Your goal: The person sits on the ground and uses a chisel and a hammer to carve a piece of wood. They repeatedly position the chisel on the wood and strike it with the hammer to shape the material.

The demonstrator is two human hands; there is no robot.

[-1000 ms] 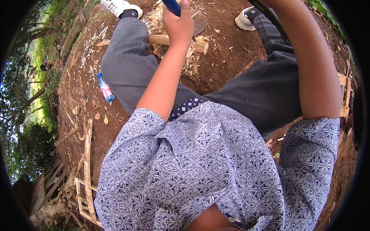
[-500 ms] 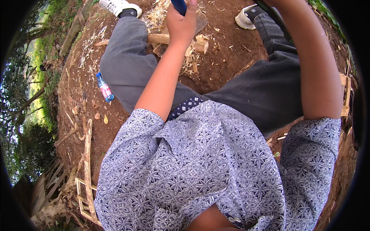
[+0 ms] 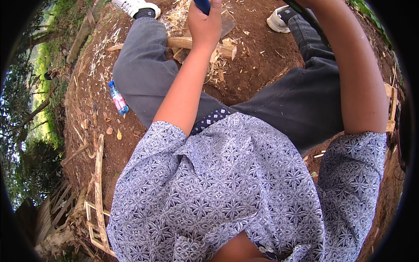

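My left hand (image 3: 205, 26) is closed around a dark blue object (image 3: 202, 6) at the top edge. It looks like a handle or rod, but most of it is outside the picture. Of my right hand (image 3: 308, 2), only the part by the wrist shows at the top right, and its fingers are hidden. A long dark strip (image 3: 310, 21) runs beside that wrist, over my right shin; its kind is unclear. Below my left hand, pieces of split wood (image 3: 226, 51) and a flat board (image 3: 228, 22) lie on the ground between my legs.
Pale wood shavings (image 3: 176, 19) litter the brown soil. A plastic bottle (image 3: 118, 98) with a blue cap lies left of my left knee. Wooden frames stand at the lower left (image 3: 92, 222) and right edge (image 3: 393, 107). A long stick (image 3: 99, 183) leans by the left one.
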